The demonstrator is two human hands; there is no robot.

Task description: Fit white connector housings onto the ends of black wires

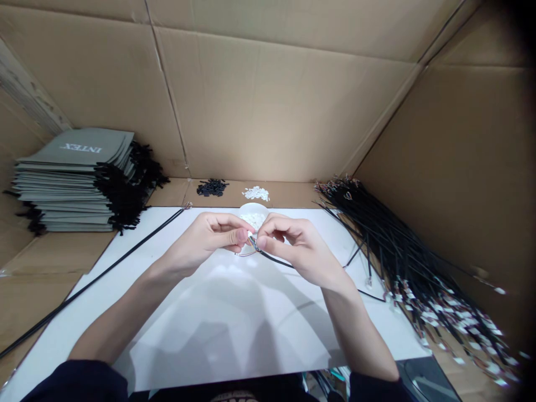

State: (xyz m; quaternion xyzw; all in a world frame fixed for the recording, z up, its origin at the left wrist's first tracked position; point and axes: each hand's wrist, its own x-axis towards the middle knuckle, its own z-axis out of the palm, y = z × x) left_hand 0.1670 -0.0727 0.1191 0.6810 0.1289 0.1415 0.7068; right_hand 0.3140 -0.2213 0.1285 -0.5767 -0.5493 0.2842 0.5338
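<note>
Over the middle of the white tabletop (226, 312), my left hand (209, 240) pinches a small white connector (250, 234) between thumb and fingers. My right hand (299, 245), thumb against forefinger, grips the end of a black cable (274, 259) where thin coloured wires (253, 242) come out. Those wires run up to the connector; whether they are seated in it is too small to tell. A loose reddish wire hangs below the fingertips. Just behind both hands stands a white bowl (253, 207) with small white pieces in it, partly hidden by my fingers.
Black short tubes (211, 187) and white small pieces (256, 193) lie in piles at the back. Grey INTEX sheets (67, 190) with black ties are stacked left. Long black cables (176, 212) cross the left side; a large cable bundle (377, 234) lies right. Cardboard walls (285, 106) surround the table.
</note>
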